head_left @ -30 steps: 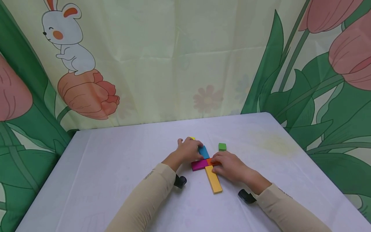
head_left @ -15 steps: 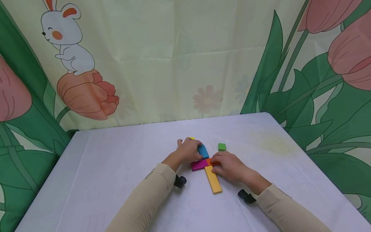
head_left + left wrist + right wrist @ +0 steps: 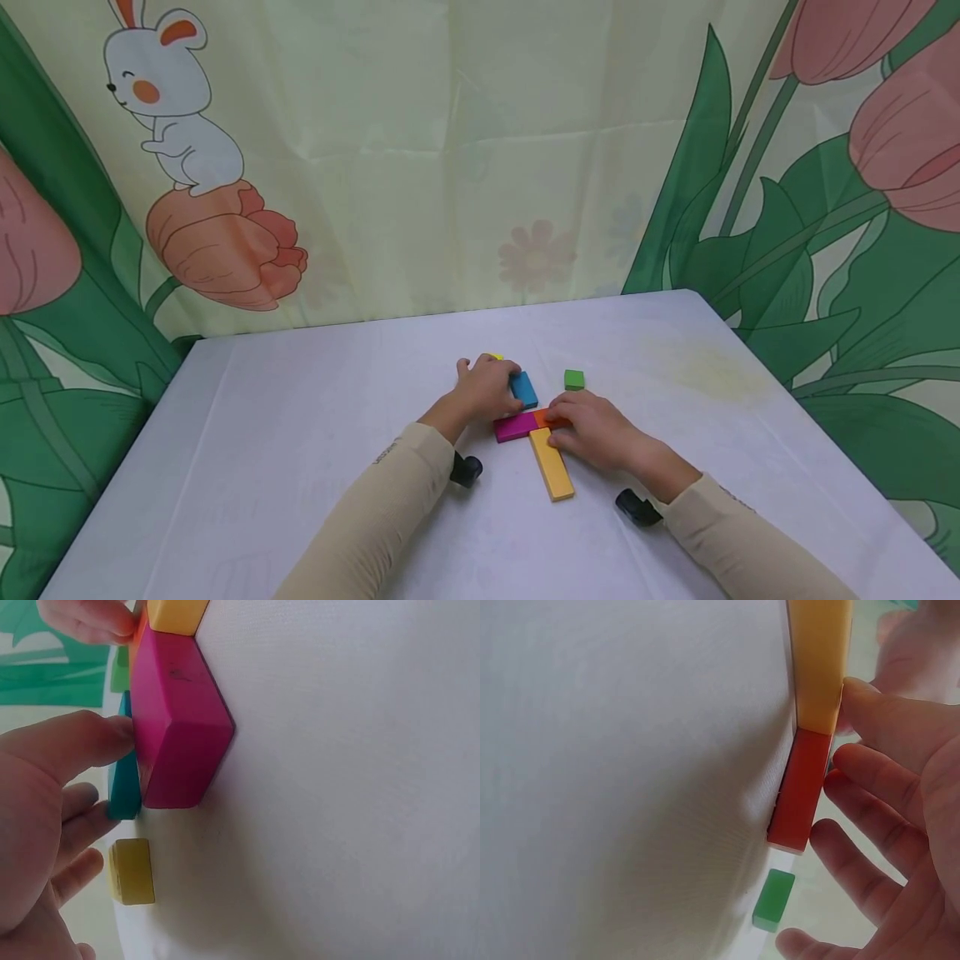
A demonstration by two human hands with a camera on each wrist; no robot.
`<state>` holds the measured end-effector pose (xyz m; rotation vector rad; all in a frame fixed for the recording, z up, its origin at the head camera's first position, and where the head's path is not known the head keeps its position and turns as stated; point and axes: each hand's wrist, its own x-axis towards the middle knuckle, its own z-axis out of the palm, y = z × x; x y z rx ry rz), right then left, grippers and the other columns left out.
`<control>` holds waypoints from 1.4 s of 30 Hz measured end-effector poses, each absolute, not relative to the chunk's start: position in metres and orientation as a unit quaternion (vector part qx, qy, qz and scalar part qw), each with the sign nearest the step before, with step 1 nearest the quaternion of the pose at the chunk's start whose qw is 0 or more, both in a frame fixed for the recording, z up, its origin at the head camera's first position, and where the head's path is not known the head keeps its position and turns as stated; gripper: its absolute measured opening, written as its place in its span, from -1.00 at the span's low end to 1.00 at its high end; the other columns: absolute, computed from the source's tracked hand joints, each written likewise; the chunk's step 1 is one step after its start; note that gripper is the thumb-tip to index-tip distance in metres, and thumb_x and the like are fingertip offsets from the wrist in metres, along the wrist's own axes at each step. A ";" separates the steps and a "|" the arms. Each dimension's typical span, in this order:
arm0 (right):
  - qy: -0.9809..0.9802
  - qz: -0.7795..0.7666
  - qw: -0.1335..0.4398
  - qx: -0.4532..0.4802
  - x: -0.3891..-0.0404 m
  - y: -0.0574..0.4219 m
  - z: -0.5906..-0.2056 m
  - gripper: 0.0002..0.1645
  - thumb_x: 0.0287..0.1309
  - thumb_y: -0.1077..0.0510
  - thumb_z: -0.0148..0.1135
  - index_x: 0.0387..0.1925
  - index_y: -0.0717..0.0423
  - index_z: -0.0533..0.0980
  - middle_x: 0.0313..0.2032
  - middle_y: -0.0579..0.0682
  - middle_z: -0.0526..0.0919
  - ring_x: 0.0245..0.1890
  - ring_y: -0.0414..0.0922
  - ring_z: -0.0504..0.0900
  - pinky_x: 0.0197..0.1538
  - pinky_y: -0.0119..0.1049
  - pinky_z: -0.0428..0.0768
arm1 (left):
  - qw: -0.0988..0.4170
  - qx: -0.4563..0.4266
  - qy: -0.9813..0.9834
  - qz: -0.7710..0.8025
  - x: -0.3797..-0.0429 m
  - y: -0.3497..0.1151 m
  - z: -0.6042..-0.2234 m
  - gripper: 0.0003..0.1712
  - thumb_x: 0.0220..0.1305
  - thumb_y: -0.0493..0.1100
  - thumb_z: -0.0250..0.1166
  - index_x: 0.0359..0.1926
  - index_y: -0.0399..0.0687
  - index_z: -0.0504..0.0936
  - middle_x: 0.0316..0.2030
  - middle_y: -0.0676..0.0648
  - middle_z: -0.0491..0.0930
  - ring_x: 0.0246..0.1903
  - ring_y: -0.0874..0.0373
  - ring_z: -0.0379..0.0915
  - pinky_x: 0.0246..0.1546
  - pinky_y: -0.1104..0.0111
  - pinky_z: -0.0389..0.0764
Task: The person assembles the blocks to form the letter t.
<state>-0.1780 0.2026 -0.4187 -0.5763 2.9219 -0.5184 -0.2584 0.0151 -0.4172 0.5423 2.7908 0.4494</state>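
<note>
My left hand [image 3: 486, 390] pinches a blue block [image 3: 524, 389] between thumb and fingers, just behind the magenta block [image 3: 513, 427]. In the left wrist view, the thumb lies against the near side of the teal-looking blue block [image 3: 125, 769]. My right hand [image 3: 596, 425] rests its fingertips along an orange block [image 3: 541, 418], partly covered in the head view. Its thumb touches the long yellow-orange block [image 3: 552, 467], as the right wrist view shows. The magenta, orange and yellow-orange blocks meet end to side on the tabletop.
A small green block [image 3: 574, 380] stands beyond my right hand. Behind the left hand a small yellow block [image 3: 133, 871] is mostly covered in the head view. White cloth covers the table [image 3: 300, 467], and a printed curtain [image 3: 390, 167] hangs along its far edge.
The blue block has shifted slightly left and away from the orange block, moving with my left hand. My right hand and the other blocks keep their places.
</note>
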 end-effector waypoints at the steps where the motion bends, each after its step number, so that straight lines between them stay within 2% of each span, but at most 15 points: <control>1: 0.965 -0.172 0.059 -0.191 -0.178 0.203 -0.419 -0.57 0.15 0.02 0.47 0.04 0.05 0.66 0.02 -0.05 0.60 0.09 -0.03 0.52 0.10 -0.07 0.57 | 0.131 0.185 0.962 0.156 -0.258 0.015 -0.417 -0.29 0.13 0.11 0.48 0.31 0.13 0.53 0.16 -0.01 0.52 0.32 0.00 0.16 0.32 -0.18 0.00; 15: 0.961 -0.173 0.051 -0.211 -0.178 0.205 -0.419 -0.60 0.18 0.02 0.44 0.03 0.08 0.67 0.01 -0.04 0.60 0.09 -0.02 0.52 0.10 -0.06 0.56 | 0.152 0.194 0.957 0.155 -0.258 0.014 -0.413 -0.37 0.18 0.13 0.44 0.27 0.19 0.57 0.22 0.03 0.49 0.36 0.01 0.13 0.34 -0.22 -0.09; 42: 0.961 -0.167 0.054 -0.213 -0.177 0.205 -0.418 -0.62 0.17 0.03 0.45 0.00 0.08 0.67 0.01 -0.02 0.60 0.08 -0.01 0.52 0.08 -0.06 0.58 | 0.141 0.215 0.952 0.165 -0.253 0.018 -0.415 -0.35 0.20 0.12 0.44 0.31 0.25 0.53 0.25 0.03 0.48 0.38 0.02 0.12 0.34 -0.24 -0.07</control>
